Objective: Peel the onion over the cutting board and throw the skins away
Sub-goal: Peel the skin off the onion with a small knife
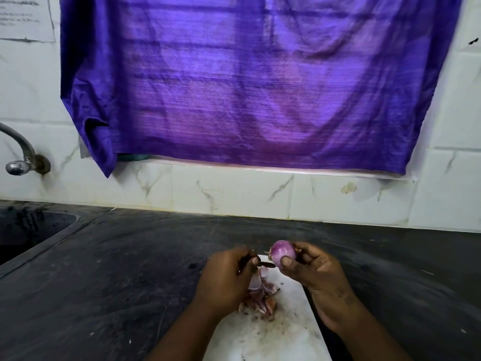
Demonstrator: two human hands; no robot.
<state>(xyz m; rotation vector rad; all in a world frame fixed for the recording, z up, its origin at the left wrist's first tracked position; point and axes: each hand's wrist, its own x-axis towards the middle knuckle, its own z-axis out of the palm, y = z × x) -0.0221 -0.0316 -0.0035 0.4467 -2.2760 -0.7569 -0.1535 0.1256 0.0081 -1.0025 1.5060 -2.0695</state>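
A purple onion (282, 252), mostly peeled and shiny, is held up in my right hand (312, 272) above the far end of the white cutting board (276, 337). My left hand (226, 277) grips a small dark knife (266, 264) whose tip points right, close to the onion's lower left side. A pile of pink and brown onion skins (260, 298) lies on the board below and between my hands, partly hidden by my left hand.
The board rests on a dark stone counter (117, 269). A sink basin (28, 230) is sunk into the counter at far left, with a metal tap (18, 162) on the tiled wall above it. A purple cloth (247, 82) hangs over the window.
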